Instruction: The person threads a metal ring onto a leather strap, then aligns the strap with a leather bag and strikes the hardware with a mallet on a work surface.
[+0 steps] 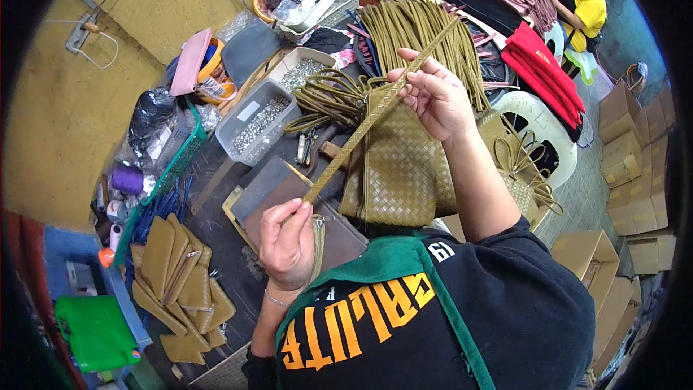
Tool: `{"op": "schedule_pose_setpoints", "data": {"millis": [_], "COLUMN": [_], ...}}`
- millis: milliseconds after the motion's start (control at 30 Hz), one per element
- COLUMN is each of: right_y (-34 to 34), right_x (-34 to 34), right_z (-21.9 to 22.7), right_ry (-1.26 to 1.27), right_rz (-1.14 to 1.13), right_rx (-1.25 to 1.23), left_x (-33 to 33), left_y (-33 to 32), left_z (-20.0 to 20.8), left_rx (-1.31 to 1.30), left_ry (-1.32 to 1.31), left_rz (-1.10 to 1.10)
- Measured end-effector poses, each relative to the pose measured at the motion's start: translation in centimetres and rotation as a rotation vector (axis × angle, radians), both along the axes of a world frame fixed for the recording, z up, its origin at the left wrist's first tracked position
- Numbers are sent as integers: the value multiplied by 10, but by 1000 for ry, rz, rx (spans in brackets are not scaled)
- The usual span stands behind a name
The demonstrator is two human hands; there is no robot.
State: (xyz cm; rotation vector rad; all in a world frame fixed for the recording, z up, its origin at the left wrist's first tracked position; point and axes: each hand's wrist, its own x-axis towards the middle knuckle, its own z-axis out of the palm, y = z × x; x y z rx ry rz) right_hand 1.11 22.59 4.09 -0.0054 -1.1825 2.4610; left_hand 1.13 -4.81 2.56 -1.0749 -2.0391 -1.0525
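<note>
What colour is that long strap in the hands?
The strap is olive-brown; the head view shows it best.

- Pouches (180, 282): heaped at the near-left corner of the worktable (234, 266).
- Basket (167, 173): along the left edge, spools (128, 179) in it.
- Bin (249, 110): left of the middle; second bin (315, 55) just behind it.
- Strap bundle (426, 36): toward the far edge, behind the bag (397, 180).
- Chair (567, 155): beyond the right edge.
- Strip (361, 130): between left hand (286, 242) and right hand (437, 97), above the table.
</note>
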Motion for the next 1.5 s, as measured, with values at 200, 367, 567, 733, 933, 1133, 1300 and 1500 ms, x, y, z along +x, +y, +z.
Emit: {"op": "schedule_pose_setpoints", "data": {"millis": [200,367,567,733,933,1133,1300,1500], "right_y": [27,32,35,27,26,22,12,-80], "right_x": [0,-5,-33,-50,-62,-66,-76,-30], "right_z": [-22,-6,24,30,31,33,30,1], "right_ry": [-53,20,15,12,-27,-55,-66,-291], "right_rz": [-179,-169,-242,-252,-264,-258,-172,571], "right_rx": [-43,-59,66,119,127,114,176,652], "left_x": [-4,-10,-12,-13,-13,-12,-9,-12], "left_y": [-5,-7,-4,-6,-6,-8,-11,-4], "left_z": [0,-12,-2,-7,-8,-10,-14,-23], "left_rx": [48,398,13,53,104,101,139,455], "left_ry": [-242,-1067,-882,-993,-1070,-1081,-1055,-1176], "left_rz": [72,-162,-231,-265,-297,-309,-269,-285]}}
